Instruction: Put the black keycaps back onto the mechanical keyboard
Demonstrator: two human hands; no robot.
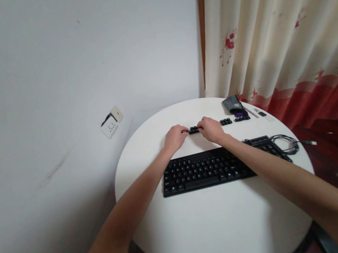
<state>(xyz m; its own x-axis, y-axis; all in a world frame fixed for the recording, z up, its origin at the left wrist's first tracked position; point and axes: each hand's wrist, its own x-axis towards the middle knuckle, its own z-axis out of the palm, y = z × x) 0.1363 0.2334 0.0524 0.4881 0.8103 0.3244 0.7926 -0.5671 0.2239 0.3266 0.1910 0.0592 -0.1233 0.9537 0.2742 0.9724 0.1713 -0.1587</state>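
A short row of small black keycaps [193, 130] lies on the white table, beyond the keyboard. At its left end my left hand [175, 137] is closed, fingertips pressed against the keycaps. My right hand [210, 128] is curled the same way at the right end, its fingers partly hidden behind the knuckles. Nearer to me, a black keyboard [203, 170] lies flat beneath my forearms, and my right forearm covers part of its right side. Another small group of black keycaps [225, 121] sits just right of my right hand.
A grey cloth pouch [231, 104] stands at the table's back right, with more dark keycaps [241, 117] by it. A coiled black cable [290, 144] lies at the right edge, its plug overhanging. The round table [206, 224] stands near a wall socket [109, 127] and a curtain [258, 41].
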